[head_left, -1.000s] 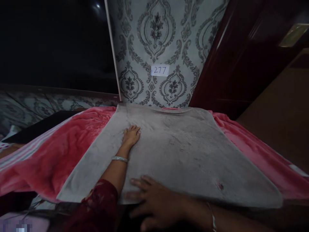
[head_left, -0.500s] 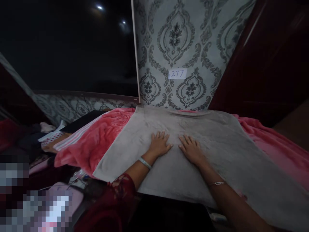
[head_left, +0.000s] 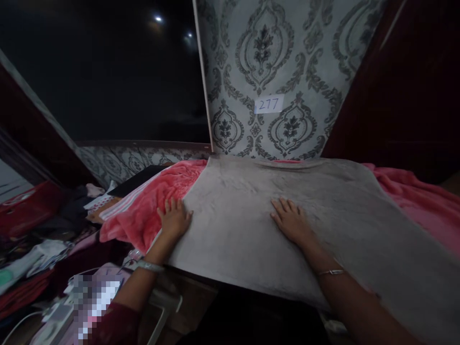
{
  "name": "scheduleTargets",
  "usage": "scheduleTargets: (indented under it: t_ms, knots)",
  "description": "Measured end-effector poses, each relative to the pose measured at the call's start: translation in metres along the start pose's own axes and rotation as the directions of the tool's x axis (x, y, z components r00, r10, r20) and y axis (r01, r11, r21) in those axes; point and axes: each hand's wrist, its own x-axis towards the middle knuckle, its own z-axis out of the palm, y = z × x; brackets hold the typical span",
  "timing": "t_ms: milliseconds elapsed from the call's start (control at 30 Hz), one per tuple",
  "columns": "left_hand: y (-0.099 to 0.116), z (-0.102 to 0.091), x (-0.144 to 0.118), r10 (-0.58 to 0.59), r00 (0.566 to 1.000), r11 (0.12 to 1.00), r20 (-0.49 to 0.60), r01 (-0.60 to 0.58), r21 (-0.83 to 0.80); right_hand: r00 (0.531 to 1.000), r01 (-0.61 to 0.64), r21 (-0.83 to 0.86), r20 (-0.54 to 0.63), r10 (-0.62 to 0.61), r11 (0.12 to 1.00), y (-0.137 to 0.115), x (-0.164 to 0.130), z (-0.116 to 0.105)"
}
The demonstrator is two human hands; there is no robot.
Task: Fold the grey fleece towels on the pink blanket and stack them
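Note:
A grey plush cloth (head_left: 237,230) lies spread over the surface in front of me, with faint creases across its middle and a fold along the far edge. My left hand (head_left: 174,218) is flat with its fingers apart, over the cloth's left border where it meets a pink fleece blanket (head_left: 132,223). Palm down near the middle of the grey cloth rests my right hand (head_left: 290,219), fingers spread and nothing in them. More of the pink blanket shows beyond the cloth's right side.
Behind the cloth is a patterned wall (head_left: 237,48) bearing a paper label (head_left: 269,103) marked 277. A large dark screen (head_left: 108,72) stands at the back left. Clothes (head_left: 43,258) and other items are piled at the lower left, and a dark red panel (head_left: 406,96) rises at the right.
My left hand has slid left across the grey cloth to its border. The right hand stays almost in place. The view has shifted slightly, showing more of the pile at left.

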Motion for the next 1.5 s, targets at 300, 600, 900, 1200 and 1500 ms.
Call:
scheduleTargets:
  t_ms: [300,600,900,1200,1500]
  knots:
    - [0.165,-0.007,0.050,0.715,0.693,0.693,0.093,-0.686,-0.222,0.964,0.200,0.129,0.149,-0.218,0.971,-0.003,-0.009,-0.036]
    - [0.181,0.022,0.057,0.700,0.711,0.700,-0.069,-0.702,-0.134,0.678,0.459,0.654,0.179,-0.713,0.601,-0.020,-0.117,-0.087]
    - [0.185,0.018,0.055,0.695,0.717,0.709,-0.063,-0.697,-0.110,0.995,-0.056,0.229,0.092,0.036,0.972,0.135,-0.041,-0.081]
    - [0.185,0.022,0.061,0.698,0.713,0.703,-0.065,-0.700,-0.127,0.926,0.146,0.350,0.280,-0.252,0.925,0.110,-0.129,-0.069]
    - [0.185,0.026,0.066,0.714,0.694,0.679,-0.090,-0.718,-0.149,0.988,0.080,0.739,0.030,-0.151,0.669,0.098,-0.150,-0.105]
